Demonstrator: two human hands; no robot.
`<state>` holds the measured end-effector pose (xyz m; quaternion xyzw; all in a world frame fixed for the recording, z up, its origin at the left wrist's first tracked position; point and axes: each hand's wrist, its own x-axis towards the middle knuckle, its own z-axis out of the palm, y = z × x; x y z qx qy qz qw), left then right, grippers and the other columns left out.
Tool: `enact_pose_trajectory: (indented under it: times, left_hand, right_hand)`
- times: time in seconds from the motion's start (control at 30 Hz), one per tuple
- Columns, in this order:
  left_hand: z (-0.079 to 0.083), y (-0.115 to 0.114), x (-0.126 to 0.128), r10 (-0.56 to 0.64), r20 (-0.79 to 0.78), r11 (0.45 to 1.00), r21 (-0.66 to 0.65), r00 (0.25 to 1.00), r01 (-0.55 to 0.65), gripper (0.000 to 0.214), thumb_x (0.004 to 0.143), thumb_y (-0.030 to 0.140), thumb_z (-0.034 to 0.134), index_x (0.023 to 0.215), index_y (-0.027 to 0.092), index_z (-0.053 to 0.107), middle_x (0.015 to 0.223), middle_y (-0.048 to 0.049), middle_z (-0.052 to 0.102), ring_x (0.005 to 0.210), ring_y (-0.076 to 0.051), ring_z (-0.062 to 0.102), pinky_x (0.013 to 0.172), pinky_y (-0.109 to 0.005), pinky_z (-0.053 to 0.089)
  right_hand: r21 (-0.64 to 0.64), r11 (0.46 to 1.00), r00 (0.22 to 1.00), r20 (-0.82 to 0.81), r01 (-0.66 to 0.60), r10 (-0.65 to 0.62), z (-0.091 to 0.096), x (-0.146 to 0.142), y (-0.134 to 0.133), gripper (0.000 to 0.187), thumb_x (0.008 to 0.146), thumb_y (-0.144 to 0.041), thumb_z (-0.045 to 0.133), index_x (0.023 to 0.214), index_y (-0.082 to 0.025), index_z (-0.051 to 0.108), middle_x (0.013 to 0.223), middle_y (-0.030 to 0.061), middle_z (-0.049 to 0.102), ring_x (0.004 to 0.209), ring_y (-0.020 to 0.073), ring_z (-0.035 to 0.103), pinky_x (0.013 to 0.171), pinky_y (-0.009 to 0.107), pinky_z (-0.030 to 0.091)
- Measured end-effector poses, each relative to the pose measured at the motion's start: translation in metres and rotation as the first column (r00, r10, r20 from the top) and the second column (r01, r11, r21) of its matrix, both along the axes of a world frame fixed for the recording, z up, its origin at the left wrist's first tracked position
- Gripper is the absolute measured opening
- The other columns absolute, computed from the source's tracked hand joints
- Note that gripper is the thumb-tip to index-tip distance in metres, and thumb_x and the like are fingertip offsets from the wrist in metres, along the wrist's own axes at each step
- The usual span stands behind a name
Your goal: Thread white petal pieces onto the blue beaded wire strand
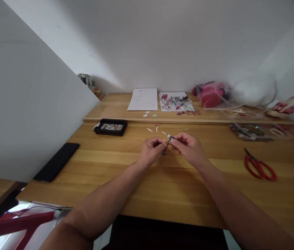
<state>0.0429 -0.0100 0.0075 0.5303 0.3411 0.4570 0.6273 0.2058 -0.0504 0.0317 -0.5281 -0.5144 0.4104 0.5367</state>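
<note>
Over the middle of the wooden table, my left hand (152, 150) and my right hand (188, 146) meet, fingertips pinched close together. Between them is a small curved dark-blue strip (172, 138), its kind too small to make out. Both hands appear closed on it. A second dark-blue bit (164, 152) shows just under the left fingertips; whether it joins the strip I cannot tell. Beyond the fingers lie several small white leaf-shaped pieces (149, 130) and a reddish one (157, 124).
A black tray of small beads (112, 127) and a black phone (57, 162) lie on the left. Red-handled scissors (260, 166) and a clear bag of trinkets (251, 132) are right. On the raised back ledge are a paper sheet (143, 99), colourful flower pieces (177, 101) and a pink bundle (211, 95).
</note>
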Motion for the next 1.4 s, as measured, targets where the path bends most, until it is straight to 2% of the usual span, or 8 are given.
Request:
enact_pose_trajectory:
  times: [0.23,0.37,0.43,0.63,0.9,1.07,1.23,1.4]
  left_hand:
    - [-0.007,0.005,-0.003,-0.010,-0.011,0.999,-0.046,1.000,0.009,0.028,0.070,0.038,0.082,0.075,0.014,0.070,0.069,-0.0034,0.069,0.060,-0.011,0.060,0.064,-0.027,0.049]
    - [-0.008,0.006,-0.003,0.025,0.022,0.993,-0.116,0.999,-0.023,0.028,0.069,0.038,0.083,0.075,0.014,0.070,0.068,-0.0030,0.068,0.060,-0.012,0.060,0.066,-0.028,0.051]
    - [-0.008,0.006,-0.003,0.042,0.024,0.991,-0.129,0.999,-0.039,0.027,0.069,0.037,0.084,0.075,0.014,0.070,0.068,-0.0031,0.068,0.061,-0.011,0.059,0.067,-0.028,0.051]
    - [-0.010,0.006,-0.002,0.033,0.024,0.994,-0.101,0.999,-0.030,0.027,0.070,0.036,0.083,0.073,0.014,0.069,0.068,-0.0028,0.067,0.060,-0.010,0.057,0.063,-0.026,0.047]
    - [-0.011,0.009,-0.002,0.012,-0.040,1.000,-0.009,0.999,-0.012,0.023,0.070,0.034,0.081,0.069,0.015,0.068,0.065,-0.0023,0.066,0.058,-0.011,0.057,0.061,-0.026,0.047]
    - [-0.011,0.010,-0.003,0.009,-0.083,1.000,-0.006,0.997,-0.009,0.017,0.072,0.029,0.079,0.070,0.015,0.070,0.068,-0.0027,0.068,0.059,-0.010,0.057,0.061,-0.025,0.045]
    - [-0.013,0.009,-0.001,0.013,0.003,0.993,-0.121,1.000,-0.013,0.020,0.069,0.030,0.082,0.071,0.014,0.070,0.067,-0.0024,0.067,0.058,-0.010,0.057,0.062,-0.026,0.046]
    - [-0.013,0.007,0.000,0.046,0.132,0.970,-0.242,0.990,-0.013,0.025,0.066,0.032,0.085,0.074,0.013,0.069,0.068,-0.0027,0.067,0.061,-0.011,0.060,0.067,-0.028,0.050]
  right_hand:
    - [-0.106,0.993,0.999,-0.008,-0.051,0.051,-0.007,-0.001,0.000,0.031,0.084,-0.051,0.071,0.088,-0.020,0.065,0.072,0.0006,0.068,0.055,0.0134,0.063,0.047,0.025,0.046]
    - [-0.007,0.993,0.992,0.050,0.116,-0.115,-0.011,0.010,0.005,0.034,0.088,-0.052,0.068,0.102,-0.021,0.071,0.095,0.0067,0.075,0.072,0.0159,0.069,0.058,0.028,0.052]
    - [0.050,0.983,0.980,0.085,0.175,-0.179,-0.010,0.012,0.005,0.031,0.088,-0.050,0.068,0.097,-0.020,0.072,0.090,0.0066,0.074,0.072,0.0162,0.067,0.059,0.028,0.051]
    - [0.162,0.979,0.950,0.265,0.123,-0.163,-0.009,0.000,-0.001,0.020,0.085,-0.039,0.072,0.090,-0.020,0.072,0.084,0.0045,0.074,0.073,0.0168,0.065,0.070,0.033,0.051]
    - [-0.031,0.995,0.992,0.095,0.092,-0.089,-0.015,0.001,0.005,0.026,0.077,-0.044,0.077,0.085,-0.021,0.069,0.070,0.0002,0.066,0.060,0.0138,0.057,0.053,0.028,0.045]
    - [-0.046,0.997,0.991,0.122,0.056,-0.050,-0.013,0.001,0.003,0.020,0.078,-0.039,0.073,0.083,-0.021,0.065,0.066,0.0002,0.067,0.057,0.0135,0.059,0.052,0.027,0.045]
    - [-0.081,0.994,0.990,0.129,0.074,-0.063,-0.012,0.007,0.004,0.030,0.083,-0.048,0.071,0.094,-0.020,0.067,0.074,0.0032,0.071,0.057,0.0147,0.063,0.049,0.027,0.046]
    - [-0.081,0.991,0.994,0.017,0.110,-0.109,-0.008,0.007,0.003,0.031,0.076,-0.047,0.079,0.082,-0.020,0.065,0.071,0.0014,0.067,0.057,0.0129,0.061,0.048,0.025,0.046]
